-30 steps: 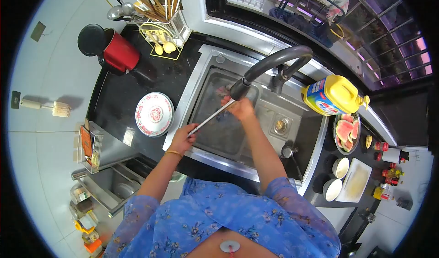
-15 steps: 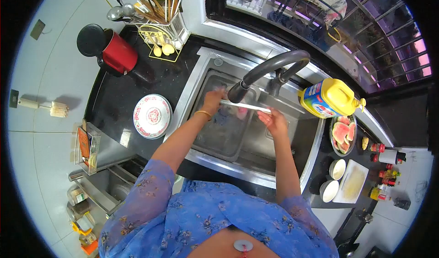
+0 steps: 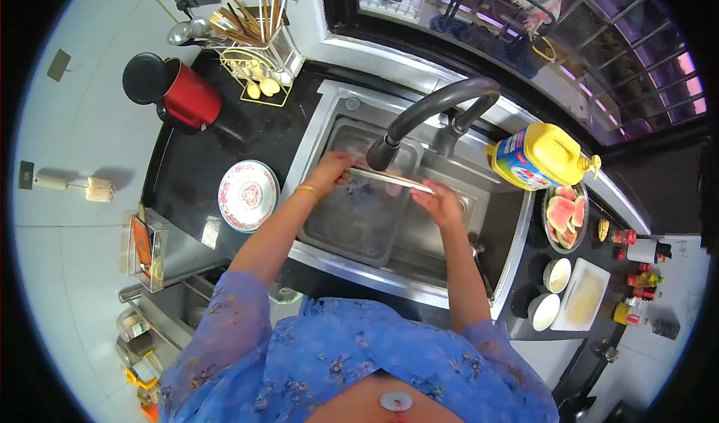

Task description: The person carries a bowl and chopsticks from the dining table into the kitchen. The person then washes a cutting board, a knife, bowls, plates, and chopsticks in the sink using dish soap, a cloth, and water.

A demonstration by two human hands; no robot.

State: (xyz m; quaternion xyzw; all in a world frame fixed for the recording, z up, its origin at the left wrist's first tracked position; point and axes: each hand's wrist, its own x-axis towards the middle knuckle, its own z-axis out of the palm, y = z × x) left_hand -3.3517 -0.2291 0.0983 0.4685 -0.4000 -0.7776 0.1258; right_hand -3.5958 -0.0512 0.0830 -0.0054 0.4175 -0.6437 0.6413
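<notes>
A few chopsticks (image 3: 393,179), white with a brownish one among them, stretch between my two hands over the sink (image 3: 490,262). My left hand (image 3: 328,173) is closed around their left end. At the other end, the fingers of my right hand (image 3: 443,204) pinch the chopsticks. The head of the dark tap (image 3: 383,153) hangs right above the middle of the chopsticks. Below them, a grey rectangular basin (image 3: 352,254) sits in the left part of the sink with cloudy water in it. A pinkish thing in the water is too blurred to name.
Stacked patterned plates (image 3: 248,196) stand left of the sink, near a red kettle (image 3: 191,97) and a utensil rack (image 3: 281,52). On the right are a yellow detergent jug (image 3: 550,153), watermelon pieces (image 3: 562,213), two bowls (image 3: 544,312) and a cutting board (image 3: 581,295).
My right hand has turned and closed more on the chopsticks' right end, which now sits slightly lower. My left hand has shifted a little left. A brownish chopstick now shows beside the white.
</notes>
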